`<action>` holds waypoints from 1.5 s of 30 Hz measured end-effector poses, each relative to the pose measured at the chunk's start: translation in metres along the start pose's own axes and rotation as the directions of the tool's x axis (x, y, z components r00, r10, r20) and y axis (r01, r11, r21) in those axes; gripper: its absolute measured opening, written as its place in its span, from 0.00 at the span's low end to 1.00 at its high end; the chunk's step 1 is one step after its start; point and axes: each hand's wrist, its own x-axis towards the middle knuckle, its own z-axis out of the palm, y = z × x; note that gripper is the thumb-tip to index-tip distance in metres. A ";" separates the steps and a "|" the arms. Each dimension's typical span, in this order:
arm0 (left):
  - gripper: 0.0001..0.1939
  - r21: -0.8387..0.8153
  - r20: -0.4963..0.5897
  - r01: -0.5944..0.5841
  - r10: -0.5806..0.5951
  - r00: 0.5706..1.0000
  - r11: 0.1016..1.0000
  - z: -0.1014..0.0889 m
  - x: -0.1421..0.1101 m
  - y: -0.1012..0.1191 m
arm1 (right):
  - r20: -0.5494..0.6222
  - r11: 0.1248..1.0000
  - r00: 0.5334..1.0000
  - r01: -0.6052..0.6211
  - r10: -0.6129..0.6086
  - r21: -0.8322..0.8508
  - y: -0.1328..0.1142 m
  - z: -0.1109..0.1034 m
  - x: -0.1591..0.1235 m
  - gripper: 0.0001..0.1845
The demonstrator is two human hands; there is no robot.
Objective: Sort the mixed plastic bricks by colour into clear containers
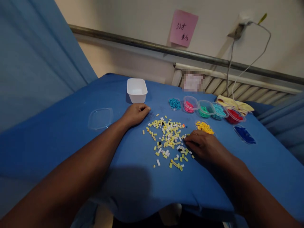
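A loose pile of small building bricks [169, 133], mostly pale yellow and white with a few black and orange ones, lies spread on the blue cloth. My left hand [136, 114] rests at the pile's upper left, just in front of a white tub [137, 90]. Its fingers are curled closed, and whatever may be inside is hidden. At the pile's right edge, my right hand [201, 142] reaches down with fingertips pressed together among the bricks. I cannot make out what is between them. Behind that hand, yellow bricks [204, 127] fill a shallow clear container.
Clear containers hold teal bricks [174, 104], pink bricks [189, 107], green bricks [204, 111], light turquoise bricks [218, 111], red bricks [234, 116] and dark blue bricks [244, 134]. A clear lid [100, 118] lies at left. A yellow cloth [234, 104] sits near the radiator [256, 93].
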 end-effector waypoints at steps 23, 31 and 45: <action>0.06 -0.027 0.567 -0.260 0.229 0.791 0.965 -0.040 -0.041 0.050 | -0.072 0.976 0.988 0.145 -0.135 0.161 -0.044 0.010 0.024 0.10; 0.09 -0.010 0.486 -0.197 0.177 0.856 0.980 -0.038 -0.044 0.054 | 0.063 0.999 0.997 0.048 -0.048 0.001 -0.057 0.003 0.040 0.11; 0.10 -0.021 0.513 -0.182 0.166 0.842 0.983 -0.044 -0.041 0.044 | 0.156 0.999 0.987 0.026 -0.023 -0.022 -0.054 -0.003 0.039 0.10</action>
